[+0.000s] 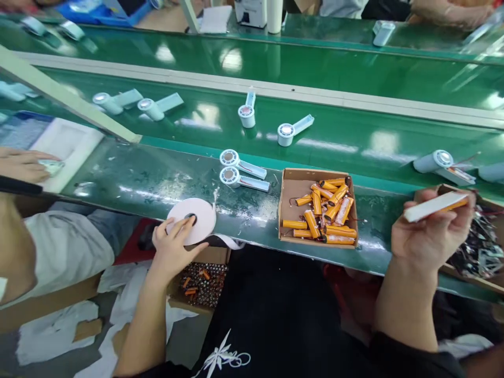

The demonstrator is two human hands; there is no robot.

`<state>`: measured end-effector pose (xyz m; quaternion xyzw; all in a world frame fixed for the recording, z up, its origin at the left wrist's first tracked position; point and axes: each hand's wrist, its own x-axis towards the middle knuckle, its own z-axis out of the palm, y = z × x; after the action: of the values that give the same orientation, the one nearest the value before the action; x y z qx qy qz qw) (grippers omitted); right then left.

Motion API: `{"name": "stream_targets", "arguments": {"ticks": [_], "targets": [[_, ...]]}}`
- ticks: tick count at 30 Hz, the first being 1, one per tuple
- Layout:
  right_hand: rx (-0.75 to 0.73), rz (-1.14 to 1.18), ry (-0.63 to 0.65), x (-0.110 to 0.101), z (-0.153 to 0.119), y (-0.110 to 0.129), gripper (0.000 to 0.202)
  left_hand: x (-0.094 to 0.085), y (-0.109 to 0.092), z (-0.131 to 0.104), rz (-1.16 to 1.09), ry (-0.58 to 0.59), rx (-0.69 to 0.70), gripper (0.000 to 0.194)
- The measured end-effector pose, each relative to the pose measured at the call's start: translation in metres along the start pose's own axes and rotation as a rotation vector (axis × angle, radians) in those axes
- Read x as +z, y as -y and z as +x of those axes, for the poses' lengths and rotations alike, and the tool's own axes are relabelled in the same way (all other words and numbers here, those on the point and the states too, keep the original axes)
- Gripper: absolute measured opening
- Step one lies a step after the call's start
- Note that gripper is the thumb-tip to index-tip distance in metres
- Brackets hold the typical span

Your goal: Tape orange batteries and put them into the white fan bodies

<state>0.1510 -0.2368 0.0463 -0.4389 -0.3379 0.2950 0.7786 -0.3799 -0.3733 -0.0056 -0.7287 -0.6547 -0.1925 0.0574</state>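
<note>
My left hand (177,244) lies on a roll of white tape (202,215) at the bench's near edge. Its fingers are spread over the roll, with fingertips at the centre hole and the thumb apart. A loose tape end hangs off the edge. Raised at the right, my right hand (431,231) is closed around an orange battery (454,205) with a white strip (431,206) along it. Between my hands stands a cardboard box (289,194) of wired orange batteries (315,202). Two light-blue fan housings (230,176) lie beside the roll.
Several light-blue fan housings (285,134) lie on the green conveyor (346,142). A box of dark wired parts (482,247) stands at right. Below the bench is a carton of small cells (205,283). A co-worker's hand (23,163) works at left by a white tray (74,142).
</note>
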Motion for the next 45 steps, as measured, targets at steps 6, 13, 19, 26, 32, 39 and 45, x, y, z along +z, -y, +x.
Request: {"name": "stream_targets", "arguments": {"ticks": [6, 13, 19, 26, 32, 39, 45], "targets": [[0.213, 0.043, -0.016, -0.003, -0.044, -0.019, 0.059, 0.034, -0.06, 0.128, -0.173, -0.141, 0.083, 0.036], [-0.037, 0.044, 0.033, 0.014, -0.021, 0.031, 0.059, 0.125, -0.211, 0.369, 0.07, 0.458, 0.172, 0.057], [-0.476, -0.118, 0.034, 0.012, -0.026, 0.089, 0.045, 0.135, -0.209, 0.394, 0.086, 0.662, 0.334, 0.031], [-0.386, -0.735, 0.555, 0.123, 0.06, -0.011, 0.041, 0.13, -0.191, 0.41, -0.071, 0.736, 0.391, 0.029], [-0.221, -1.268, 0.961, 0.173, 0.105, -0.093, 0.042, 0.136, -0.197, 0.408, -0.138, 0.628, 0.309, 0.029], [-0.242, -1.526, 1.201, 0.161, 0.095, -0.106, 0.037, 0.15, -0.213, 0.405, -0.203, 0.581, 0.262, 0.021], [-0.193, -1.675, 1.282, 0.173, 0.096, -0.112, 0.047, 0.161, -0.217, 0.401, -0.275, 0.537, 0.224, 0.02]]}}
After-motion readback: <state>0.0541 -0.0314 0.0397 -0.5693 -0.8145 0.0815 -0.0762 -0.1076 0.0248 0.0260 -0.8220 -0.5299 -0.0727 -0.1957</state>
